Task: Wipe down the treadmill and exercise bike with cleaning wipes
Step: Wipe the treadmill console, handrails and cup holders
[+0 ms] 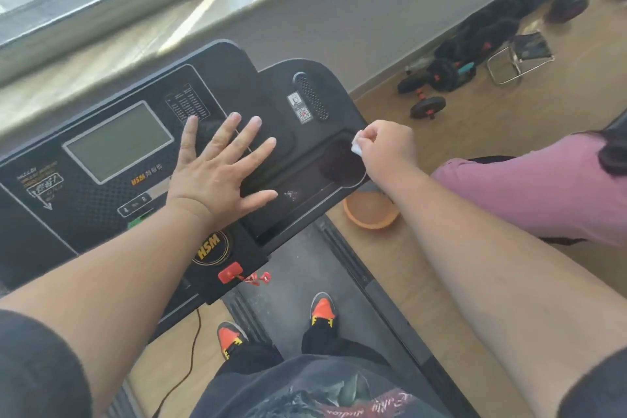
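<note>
The black treadmill console (101, 214) fills the middle of the view, with a grey screen (118, 142) on its left part. My left hand (220, 166) lies flat on the console right of the screen, fingers spread. My right hand (386, 153) is closed on a small white cleaning wipe (356, 147) at the right rim of the console's round cup holder (339, 163). The treadmill belt (295, 288) runs below, with my orange and black shoes on it. No exercise bike is in view.
A red safety key (230, 273) with a cord hangs at the console's lower edge. An orange basin (369, 214) sits on the wooden floor right of the treadmill. Dumbbells (427, 105), a small metal stool (519, 58) and a person in pink (543, 193) are to the right.
</note>
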